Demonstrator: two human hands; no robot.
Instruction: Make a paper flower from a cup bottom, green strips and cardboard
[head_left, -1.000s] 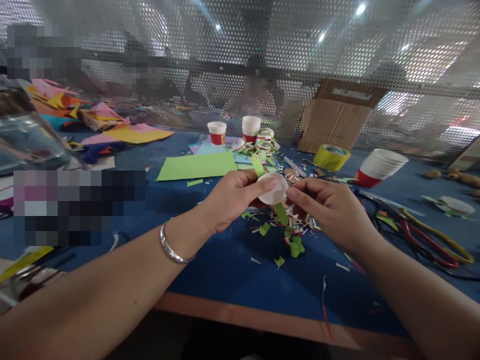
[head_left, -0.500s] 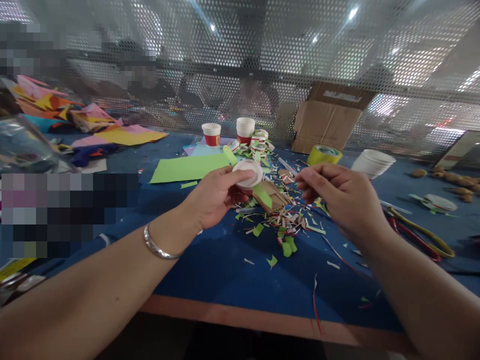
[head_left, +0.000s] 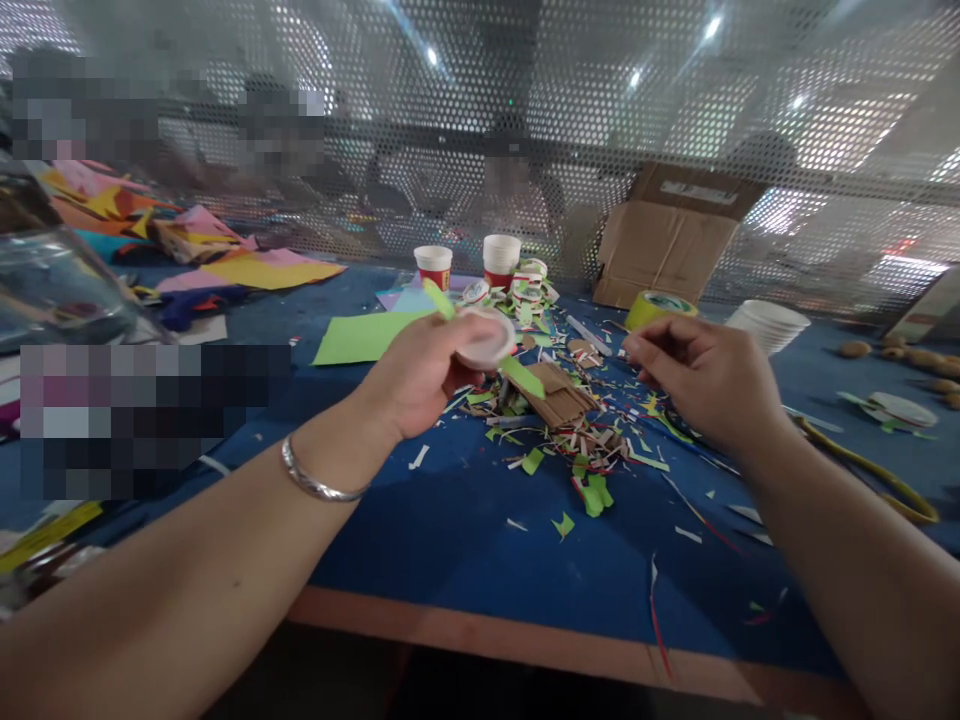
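My left hand [head_left: 420, 375] is closed round a small white paper disc [head_left: 484, 345] with a green paper strip [head_left: 523, 377] stuck across it; the strip pokes out at both sides. It hovers above a heap of paper scraps [head_left: 577, 440] on the blue table [head_left: 465, 540]. My right hand [head_left: 709, 380] is off to the right, apart from the disc, with its fingers curled and the thumb and forefinger pinched together; whether anything is in the pinch does not show. A brown corrugated cardboard piece [head_left: 559, 395] lies between the hands.
Behind the scraps stand two red-and-white paper cups [head_left: 502, 255], a green paper sheet [head_left: 360, 337], a yellow tape roll [head_left: 660, 308], a white cup stack [head_left: 769, 325] and a cardboard box [head_left: 675, 235]. Scissors with yellow handles [head_left: 874, 465] lie right. Coloured paper is piled at far left. A perforated screen backs the table.
My right hand let go of the white disc and drew away to the right. My left hand kept the disc and shifted it left and slightly up.
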